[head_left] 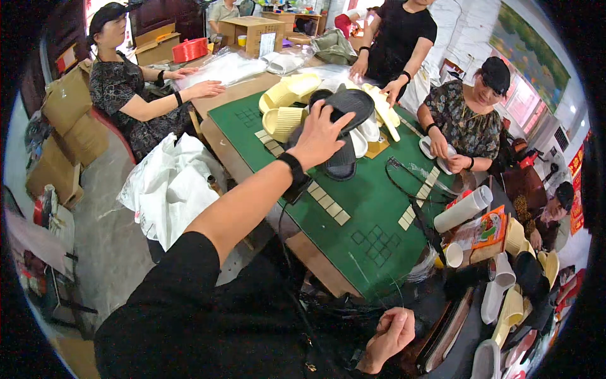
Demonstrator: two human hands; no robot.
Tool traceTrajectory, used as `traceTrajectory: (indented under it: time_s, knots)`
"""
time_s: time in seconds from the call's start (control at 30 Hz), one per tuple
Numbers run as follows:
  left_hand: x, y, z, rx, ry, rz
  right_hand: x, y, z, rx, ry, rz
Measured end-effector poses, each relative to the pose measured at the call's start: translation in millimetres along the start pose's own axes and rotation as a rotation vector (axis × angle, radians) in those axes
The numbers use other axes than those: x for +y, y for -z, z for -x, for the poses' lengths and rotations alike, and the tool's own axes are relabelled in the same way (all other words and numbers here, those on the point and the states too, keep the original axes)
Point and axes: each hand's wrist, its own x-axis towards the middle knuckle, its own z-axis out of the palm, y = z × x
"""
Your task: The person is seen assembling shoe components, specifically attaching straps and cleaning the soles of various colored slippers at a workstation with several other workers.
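Note:
My left hand (320, 138) reaches across the green table and grips a black slipper (351, 108), fingers spread over its edge. Beneath it lies another dark slipper (341, 163), partly hidden by my hand. Around them is a pile of pale yellow slippers (287, 96), with a white one (360, 142) among them. My right hand (391, 335) is closed low in front of me, close to my dark clothing. Whether anything is inside its curled fingers is hidden.
The green table (297, 234) bears printed tile patterns and a dark strap (404, 189). At its right stand a white roll (464, 208), a paper cup (453, 255) and more slippers (508, 316). Several people sit or stand around. A white sack (167, 189) hangs at left.

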Motion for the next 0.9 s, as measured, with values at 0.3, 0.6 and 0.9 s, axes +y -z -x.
traceTrajectory:
  time_s: [0.3, 0.6, 0.9]
  knots:
    - [-33, -16, 49, -0.330, -0.002, -0.268, -3, -4, -5, -0.116, -0.030, 0.129]
    - [-69, -54, 8, -0.243, 0.061, -0.351, -46, 40, -9, -0.041, 0.079, 0.452]
    - [-69, -62, -1, -0.315, 0.243, -0.454, -146, 146, -24, 0.696, 0.267, 0.672]
